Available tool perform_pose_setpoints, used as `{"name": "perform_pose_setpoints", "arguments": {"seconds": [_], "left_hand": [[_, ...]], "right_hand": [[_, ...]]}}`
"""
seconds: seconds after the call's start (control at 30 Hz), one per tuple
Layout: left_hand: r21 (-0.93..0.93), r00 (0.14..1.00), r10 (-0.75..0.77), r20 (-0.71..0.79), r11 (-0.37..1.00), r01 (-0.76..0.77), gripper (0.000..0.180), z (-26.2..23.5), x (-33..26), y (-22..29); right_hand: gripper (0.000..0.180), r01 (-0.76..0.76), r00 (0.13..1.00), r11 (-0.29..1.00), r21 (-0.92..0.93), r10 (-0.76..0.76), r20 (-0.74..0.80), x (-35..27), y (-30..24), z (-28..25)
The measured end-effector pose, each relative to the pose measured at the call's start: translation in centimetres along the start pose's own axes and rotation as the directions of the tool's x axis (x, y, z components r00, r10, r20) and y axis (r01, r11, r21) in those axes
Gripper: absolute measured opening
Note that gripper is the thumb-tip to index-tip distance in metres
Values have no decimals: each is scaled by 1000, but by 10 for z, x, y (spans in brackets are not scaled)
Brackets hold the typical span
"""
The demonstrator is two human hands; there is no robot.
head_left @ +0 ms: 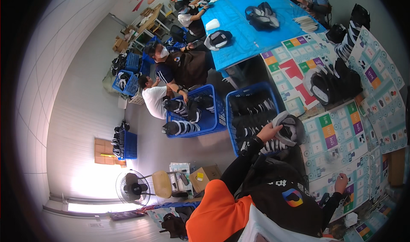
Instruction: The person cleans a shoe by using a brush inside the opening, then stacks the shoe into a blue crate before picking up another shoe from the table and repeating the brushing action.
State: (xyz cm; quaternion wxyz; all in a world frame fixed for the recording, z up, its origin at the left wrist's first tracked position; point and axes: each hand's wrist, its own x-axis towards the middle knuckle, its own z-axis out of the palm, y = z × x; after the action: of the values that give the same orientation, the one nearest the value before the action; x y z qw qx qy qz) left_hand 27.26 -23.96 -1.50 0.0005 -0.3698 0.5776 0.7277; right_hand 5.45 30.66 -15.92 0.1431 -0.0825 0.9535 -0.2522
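Observation:
My left hand (269, 132) is closed on the edge of a soft grey, black and white piece that looks like a shoe upper (290, 130). It is held between a blue crate (232, 128) and the table on the right. Rows of nested black-and-white pieces (252, 105) fill that crate. My right hand (341, 184) is above the printed sheets (333, 135) covering the table, its fingers curled together. Whatever they may hold is too small to make out. Farther along the table lies a pile of black and grey pieces (329, 86).
A second blue crate (220, 113) with similar pieces stands to the left, with a person (183, 66) beside it. Other people sit around a blue-covered table (239, 36) at the back. A fan (132, 188), a chair (161, 184) and a cardboard box (205, 178) stand lower left.

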Motion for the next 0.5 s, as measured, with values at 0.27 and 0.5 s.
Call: {"name": "perform_pose_setpoints", "arguments": {"seconds": [0.27, 0.5], "left_hand": [[19, 999, 32, -14, 999, -32, 46, -1, 1, -5], [69, 1000, 14, -16, 998, -13, 46, -10, 13, -10]], "right_hand": [[26, -15, 1000, 1000, 4, 15, -1, -4, -14, -3], [25, -4, 1000, 1000, 15, 4, -15, -2, -7, -1]]}}
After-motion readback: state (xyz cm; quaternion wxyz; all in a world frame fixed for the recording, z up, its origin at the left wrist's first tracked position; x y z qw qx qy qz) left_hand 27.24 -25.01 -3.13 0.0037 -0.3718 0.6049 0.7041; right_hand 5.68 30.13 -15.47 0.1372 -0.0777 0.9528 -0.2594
